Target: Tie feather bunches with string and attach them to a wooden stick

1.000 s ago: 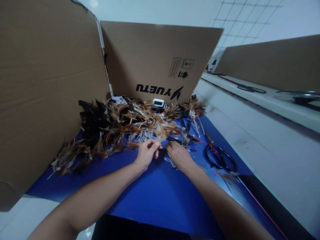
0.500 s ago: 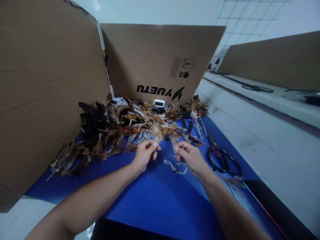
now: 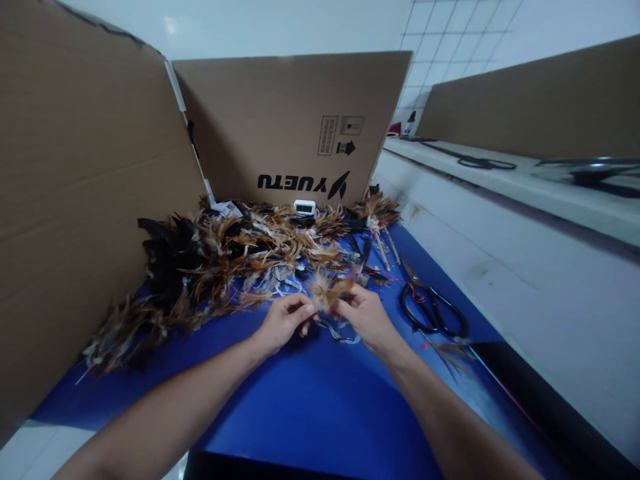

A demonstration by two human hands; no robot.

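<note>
On the tabletop, a feather pile lies before the cardboard wall, a small device sits behind the pile, scissors lie to its right, and both hands meet just before it.

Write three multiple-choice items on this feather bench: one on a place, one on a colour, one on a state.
1. Where do the scissors lie?
A. right of the right hand
B. left of the left hand
C. on the feather pile

2. What colour is the mat?
A. green
B. blue
C. red

3. How is the feather tuft held?
A. lying loose
B. by one hand
C. pinched between both hands

Answers:
1. A, they lie on the mat beyond the right hand.
2. B, the mat under both arms is blue.
3. C, fingers of both hands meet at it.
</note>
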